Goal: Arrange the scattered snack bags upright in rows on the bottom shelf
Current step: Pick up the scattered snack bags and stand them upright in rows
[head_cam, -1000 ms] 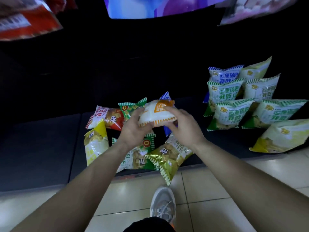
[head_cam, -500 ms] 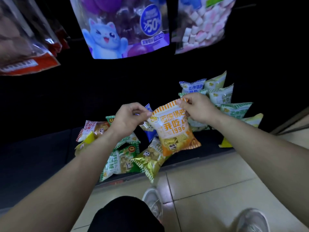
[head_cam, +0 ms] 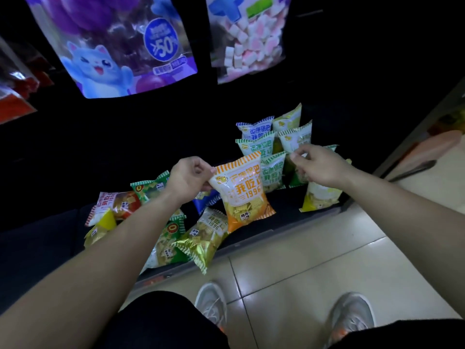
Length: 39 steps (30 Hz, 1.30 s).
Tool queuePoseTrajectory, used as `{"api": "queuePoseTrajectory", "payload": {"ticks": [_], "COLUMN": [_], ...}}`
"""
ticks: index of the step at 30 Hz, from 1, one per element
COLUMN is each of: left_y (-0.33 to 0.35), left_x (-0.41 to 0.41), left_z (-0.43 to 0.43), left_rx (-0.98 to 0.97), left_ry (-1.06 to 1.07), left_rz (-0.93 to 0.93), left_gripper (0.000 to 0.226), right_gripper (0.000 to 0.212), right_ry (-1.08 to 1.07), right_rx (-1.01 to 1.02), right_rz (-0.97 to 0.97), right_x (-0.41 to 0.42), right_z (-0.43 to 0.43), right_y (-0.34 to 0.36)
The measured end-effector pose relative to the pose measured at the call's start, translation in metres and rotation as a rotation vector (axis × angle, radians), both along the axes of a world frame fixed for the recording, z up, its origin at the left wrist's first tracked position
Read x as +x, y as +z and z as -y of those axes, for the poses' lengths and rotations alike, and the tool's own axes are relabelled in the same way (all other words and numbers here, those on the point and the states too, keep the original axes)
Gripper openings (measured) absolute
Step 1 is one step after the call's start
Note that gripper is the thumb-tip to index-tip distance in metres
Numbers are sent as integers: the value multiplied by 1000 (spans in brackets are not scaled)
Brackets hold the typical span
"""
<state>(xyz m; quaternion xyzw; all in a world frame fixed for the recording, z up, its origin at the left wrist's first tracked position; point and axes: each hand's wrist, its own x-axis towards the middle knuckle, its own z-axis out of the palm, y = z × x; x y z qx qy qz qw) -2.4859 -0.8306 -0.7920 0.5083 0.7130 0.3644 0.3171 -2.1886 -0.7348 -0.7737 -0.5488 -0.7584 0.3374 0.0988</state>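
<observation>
The orange snack bag [head_cam: 242, 193] hung upright in the air above the front of the bottom shelf [head_cam: 289, 224], and I had it pinched at its top left corner in my left hand [head_cam: 188, 178], fingers closed tight on the sealed edge. My right hand [head_cam: 320, 163] was off that bag and apart from it, out to the right in front of the standing bags; its thumb and forefinger were drawn together in a narrow pinch, but I could not tell whether they gripped the top of a green-and-white bag [head_cam: 273, 172] there or only met in front of it. Behind that hand the upright rows [head_cam: 264, 139] stood at the right of the shelf, blue, green and pale yellow packs leaning one behind another. To the left the loose heap lay flat: a red bag [head_cam: 118, 204], a yellow one [head_cam: 100, 226], and a gold bag [head_cam: 205, 239] hanging over the shelf lip onto the tiled floor [head_cam: 314, 268]. My grey shoes [head_cam: 211, 302] showed below.
</observation>
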Motion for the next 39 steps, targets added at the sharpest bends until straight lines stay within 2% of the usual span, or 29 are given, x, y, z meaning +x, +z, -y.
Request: {"api": "queuePoseTrajectory", "payload": {"ticks": [5,14,18,22,26,29,39], "left_y": [-20,-27,-29,-51,-78,-93,-115], "left_x": [21,48,53,67,86,97,112], "left_z": [-19,-45,-50,-56,-71,-84,-94], "left_rx": [-80,-125,-95,-102,-95,-68,-118], "left_ry": [-30,-61,-44,-81,-98,-77,-50], "left_rz": [35,96,44,-74,-181,-189,-129], "left_gripper": [15,14,13,12,15,24,11], "right_gripper": [32,39,52,50,49,48,49], "right_ry": [-34,-63,-31,-34,31,90,129], "right_rx": [-24,-34,-43,-19,-14,-33,-44], "right_rz": [147,164,203,242,392,496,592], "right_x": [44,71,64,66,71,72,73], "right_z": [-6,-9,-8,-2,4,5,1], "right_y": [-14,-25,-21,-22,-32,-37,-44]}}
